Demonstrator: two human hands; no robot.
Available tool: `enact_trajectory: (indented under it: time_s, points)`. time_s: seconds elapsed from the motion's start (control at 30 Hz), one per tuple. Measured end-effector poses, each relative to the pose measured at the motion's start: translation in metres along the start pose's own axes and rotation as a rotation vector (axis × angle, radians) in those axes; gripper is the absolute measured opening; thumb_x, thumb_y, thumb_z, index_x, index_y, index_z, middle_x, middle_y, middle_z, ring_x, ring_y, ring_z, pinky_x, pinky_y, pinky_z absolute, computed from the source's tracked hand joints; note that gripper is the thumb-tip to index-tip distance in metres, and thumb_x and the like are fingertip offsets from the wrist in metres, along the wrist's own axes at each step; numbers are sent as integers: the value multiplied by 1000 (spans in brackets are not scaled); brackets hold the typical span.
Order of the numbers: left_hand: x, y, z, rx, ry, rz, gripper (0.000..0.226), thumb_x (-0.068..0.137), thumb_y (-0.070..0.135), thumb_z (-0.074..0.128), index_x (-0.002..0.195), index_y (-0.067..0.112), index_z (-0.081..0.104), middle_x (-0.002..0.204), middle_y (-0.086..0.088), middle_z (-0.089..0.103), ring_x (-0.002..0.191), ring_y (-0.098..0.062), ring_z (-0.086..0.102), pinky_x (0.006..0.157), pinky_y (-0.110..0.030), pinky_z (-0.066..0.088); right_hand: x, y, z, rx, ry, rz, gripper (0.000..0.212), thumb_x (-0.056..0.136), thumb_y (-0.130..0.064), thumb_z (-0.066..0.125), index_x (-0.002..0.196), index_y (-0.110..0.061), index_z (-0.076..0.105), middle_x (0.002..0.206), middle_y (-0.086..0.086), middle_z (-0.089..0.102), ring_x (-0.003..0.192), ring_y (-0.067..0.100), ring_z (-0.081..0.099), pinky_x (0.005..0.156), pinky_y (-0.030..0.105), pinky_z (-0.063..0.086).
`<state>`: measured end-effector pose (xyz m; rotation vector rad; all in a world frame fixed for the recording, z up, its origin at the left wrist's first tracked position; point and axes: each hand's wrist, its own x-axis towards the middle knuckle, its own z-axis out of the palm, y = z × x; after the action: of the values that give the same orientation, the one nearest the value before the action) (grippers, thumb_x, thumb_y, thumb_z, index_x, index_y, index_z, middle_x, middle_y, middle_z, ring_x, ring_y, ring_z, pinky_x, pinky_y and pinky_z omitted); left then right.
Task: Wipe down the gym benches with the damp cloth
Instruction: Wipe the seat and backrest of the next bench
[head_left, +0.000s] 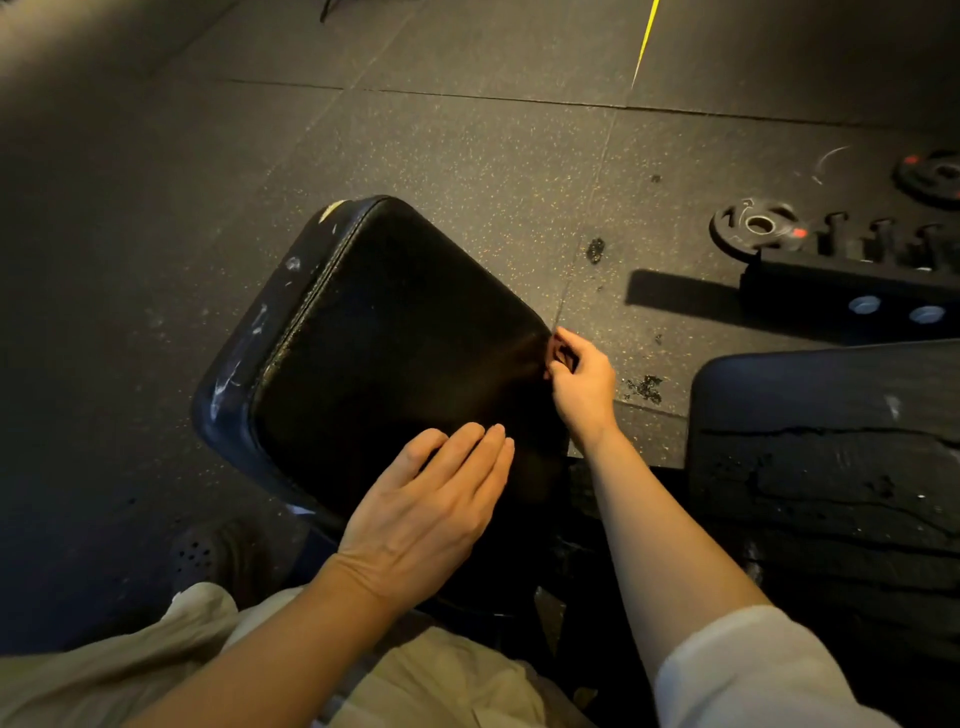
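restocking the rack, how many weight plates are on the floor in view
2: one weight plate lies flat right of the bench pad, the other at the right edge, cut off; more may lie out of frame.

We see a dark speckled rubber floor (467, 156), a black padded bench seat (395, 338) standing on it at centre, a second cracked bench pad (831, 467) at four o'clock, two weight plates (756, 224) lying flat at two o'clock beside a black rack base (841, 291).
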<state>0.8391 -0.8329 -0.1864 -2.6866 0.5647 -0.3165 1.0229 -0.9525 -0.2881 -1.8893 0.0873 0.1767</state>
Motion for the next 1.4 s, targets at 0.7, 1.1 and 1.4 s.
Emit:
enact_trajectory:
  time_s: [0.7,1.1,1.4]
  points:
    - [-1,2,0,-45,-12,29,44,89,24,41,124,10,63,129,-8,62,117,-24,58,97,-39,31,-42,12,-8,-9,30,176,53,89,6,48,139,-11,49,143,9,48,136,25,40,113,30,26]
    - [-35,4,-17,-228,124,2,29,90,25,53,111,15,70,123,-4,66,118,-20,52,98,-37,33,-86,-12,-9,246,-58,-4,34,86,-7,64,115,-23,66,149,3,40,135,17,41,114,45,32]
    - [-71,7,-18,-249,87,-151,37,84,28,51,112,13,68,122,-8,66,120,-22,48,99,-38,31,-153,-66,12,110,-123,-474,41,80,-7,65,120,-17,64,120,2,51,114,10,51,101,18,39]
